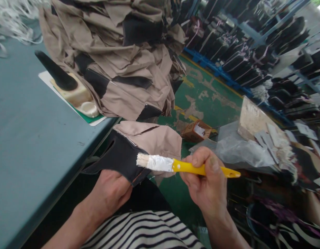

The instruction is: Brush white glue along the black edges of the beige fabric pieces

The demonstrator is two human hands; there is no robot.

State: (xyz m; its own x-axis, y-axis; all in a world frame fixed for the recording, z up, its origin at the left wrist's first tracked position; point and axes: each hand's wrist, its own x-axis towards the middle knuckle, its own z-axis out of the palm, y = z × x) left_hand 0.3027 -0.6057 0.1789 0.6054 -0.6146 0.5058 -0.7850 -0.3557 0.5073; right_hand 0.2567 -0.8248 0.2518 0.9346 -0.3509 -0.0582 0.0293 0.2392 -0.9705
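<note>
My right hand (208, 180) is closed around the yellow handle of a paintbrush (160, 163). White matter coats its ferrule, and the pale bristles point left, over the work. A black and beige fabric piece (120, 148) hangs past the table's edge, gripped from below by my left hand (110, 188); those fingertips are hidden under it. The bristles overlap the black part in view, but whether they touch it I cannot tell. On the table stands a pale yellowish container (84, 98) with a white blob at its front and a black handle-like object (56, 71) lying across it.
A large heap of beige and black fabric pieces (139, 62) covers the far end of the blue-grey table (27, 138). White strips (17, 20) lie at the far left. On the green floor sits a small cardboard box (196, 130). Loaded blue racks (227, 79) line the right.
</note>
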